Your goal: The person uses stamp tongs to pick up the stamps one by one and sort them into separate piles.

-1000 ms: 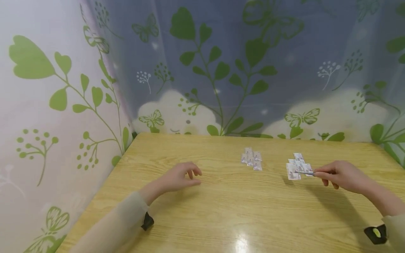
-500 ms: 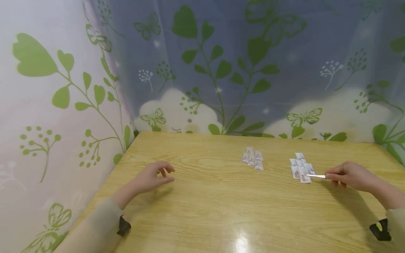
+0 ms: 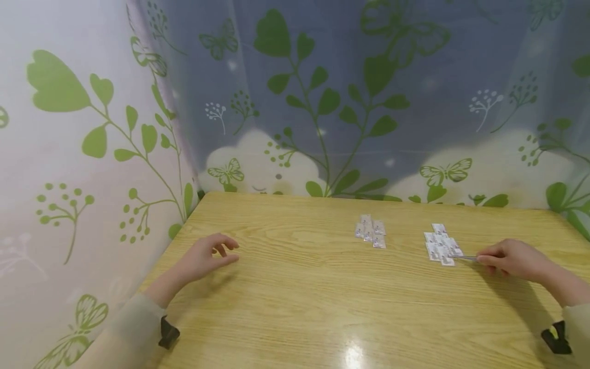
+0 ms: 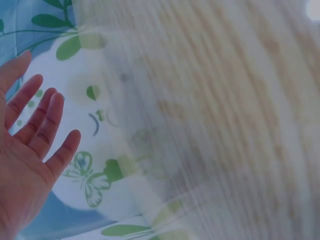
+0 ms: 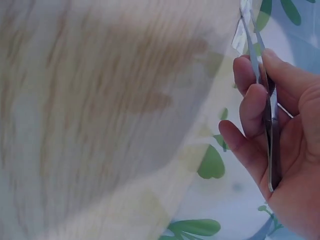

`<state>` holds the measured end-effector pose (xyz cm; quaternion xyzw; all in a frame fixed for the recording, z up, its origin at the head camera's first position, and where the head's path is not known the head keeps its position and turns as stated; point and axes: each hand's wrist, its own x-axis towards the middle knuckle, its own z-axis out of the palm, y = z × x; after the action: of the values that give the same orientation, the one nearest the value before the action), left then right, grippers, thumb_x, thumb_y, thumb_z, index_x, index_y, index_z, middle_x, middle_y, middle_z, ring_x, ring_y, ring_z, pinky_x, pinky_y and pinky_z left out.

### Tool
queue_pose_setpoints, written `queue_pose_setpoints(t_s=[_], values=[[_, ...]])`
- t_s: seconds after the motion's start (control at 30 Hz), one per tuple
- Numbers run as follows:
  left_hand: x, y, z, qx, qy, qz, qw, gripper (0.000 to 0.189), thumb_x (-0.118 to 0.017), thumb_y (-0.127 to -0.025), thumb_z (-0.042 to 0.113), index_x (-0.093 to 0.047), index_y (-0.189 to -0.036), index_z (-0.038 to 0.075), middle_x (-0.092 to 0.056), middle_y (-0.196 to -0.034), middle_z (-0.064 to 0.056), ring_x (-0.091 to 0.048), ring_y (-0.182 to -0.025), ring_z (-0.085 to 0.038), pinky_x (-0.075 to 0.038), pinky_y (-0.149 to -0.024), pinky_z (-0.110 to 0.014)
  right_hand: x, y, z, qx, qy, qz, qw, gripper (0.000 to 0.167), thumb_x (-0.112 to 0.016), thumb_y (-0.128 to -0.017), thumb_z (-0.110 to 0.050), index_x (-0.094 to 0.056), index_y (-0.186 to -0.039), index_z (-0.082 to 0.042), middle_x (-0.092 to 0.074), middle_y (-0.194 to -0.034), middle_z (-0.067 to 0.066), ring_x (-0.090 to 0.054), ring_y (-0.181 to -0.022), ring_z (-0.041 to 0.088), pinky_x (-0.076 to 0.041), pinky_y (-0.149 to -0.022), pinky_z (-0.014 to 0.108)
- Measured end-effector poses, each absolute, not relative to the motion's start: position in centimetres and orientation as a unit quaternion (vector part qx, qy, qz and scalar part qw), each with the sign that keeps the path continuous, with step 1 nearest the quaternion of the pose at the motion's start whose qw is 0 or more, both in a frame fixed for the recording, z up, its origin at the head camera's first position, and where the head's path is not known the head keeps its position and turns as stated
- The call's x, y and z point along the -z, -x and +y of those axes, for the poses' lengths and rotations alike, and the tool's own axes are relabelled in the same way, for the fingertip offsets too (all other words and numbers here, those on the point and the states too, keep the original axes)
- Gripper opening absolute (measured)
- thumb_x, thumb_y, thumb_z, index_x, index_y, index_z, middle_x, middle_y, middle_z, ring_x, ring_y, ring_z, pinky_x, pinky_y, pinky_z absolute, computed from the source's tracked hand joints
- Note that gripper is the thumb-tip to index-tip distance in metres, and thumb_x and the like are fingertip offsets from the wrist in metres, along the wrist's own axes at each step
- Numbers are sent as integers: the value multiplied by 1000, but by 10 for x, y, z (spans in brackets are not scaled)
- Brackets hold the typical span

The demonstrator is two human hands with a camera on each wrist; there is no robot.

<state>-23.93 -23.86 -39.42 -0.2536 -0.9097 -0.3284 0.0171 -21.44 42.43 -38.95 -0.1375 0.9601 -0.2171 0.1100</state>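
In the head view my right hand (image 3: 513,260) grips a pair of metal tweezers (image 3: 467,258), which point left. Their tips reach the near right edge of a cluster of small pale printed cards (image 3: 434,251) on the table. The right wrist view shows the tweezers (image 5: 270,120) between thumb and fingers, their two tips slightly apart beside a card (image 5: 241,37). My left hand (image 3: 203,259) hovers over the left of the table with fingers relaxed and nothing in it; the left wrist view shows its palm (image 4: 20,175) bare.
A second cluster of similar cards (image 3: 379,242) lies left of the first, several pieces in staggered rows. The wood-grain table (image 3: 295,297) meets a blue curtain (image 3: 299,123) printed with green leaves at the back and a pale curtain (image 3: 60,154) at the left.
A card at the tweezers' tips, at the right cluster's left side, has moved right and down onto the cluster's near edge. My left hand has drawn away to the left.
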Motion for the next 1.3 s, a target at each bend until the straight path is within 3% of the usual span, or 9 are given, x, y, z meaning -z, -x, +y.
queue_pose_setpoints(t_s=[0.17, 0.43, 0.6, 0.83, 1.07, 1.3], values=[[395, 242, -232, 325, 274, -905, 14, 28, -74, -87, 21, -68, -110, 5, -66, -108, -7, -60, -82, -11, -48, -81, -49, 382, 206, 427, 192, 117, 969, 105, 34, -53, -101, -15, -62, -113, 15, -58, -70, -4, -44, -53, 13, -36, -50, 28], [393, 253, -198, 330, 306, -893, 0, 32, -73, -88, 27, -68, -114, 9, -64, -112, -1, -59, -86, -12, -48, -84, -48, 385, 185, 409, 237, 136, 960, 67, 33, -56, -99, -16, -63, -115, 13, -63, -76, -3, -50, -55, 10, -37, -47, 27], [389, 258, -163, 340, 344, -875, -17, 33, -73, -88, 23, -67, -116, 7, -63, -112, -8, -58, -88, -17, -47, -85, -52, 386, 171, 390, 267, 132, 954, 27, 35, -62, -95, -16, -63, -117, 12, -69, -82, 2, -58, -62, 8, -42, -50, 27], [387, 258, -112, 334, 386, -858, -55, 37, -72, -89, 27, -65, -120, 9, -60, -116, -6, -58, -94, -22, -49, -78, -45, 402, 157, 378, 271, 155, 947, -72, 19, -74, -84, -11, -73, -100, -1, -67, -83, -3, -55, -65, -1, -42, -50, 25], [390, 255, -61, 300, 412, -855, -98, 42, -71, -89, 33, -63, -126, 13, -57, -121, 1, -57, -96, -16, -46, -71, -28, 416, 148, 378, 289, 162, 943, -26, 16, -74, -85, -11, -71, -98, -3, -68, -86, -4, -56, -64, 0, -43, -51, 24], [391, 250, -19, 262, 458, -843, -107, 42, -71, -89, 33, -63, -126, 15, -57, -121, 0, -57, -96, -12, -45, -76, -21, 420, 144, 380, 268, 189, 945, 9, 12, -74, -85, -13, -68, -95, -11, -62, -83, -13, -50, -63, -1, -42, -54, 24]])
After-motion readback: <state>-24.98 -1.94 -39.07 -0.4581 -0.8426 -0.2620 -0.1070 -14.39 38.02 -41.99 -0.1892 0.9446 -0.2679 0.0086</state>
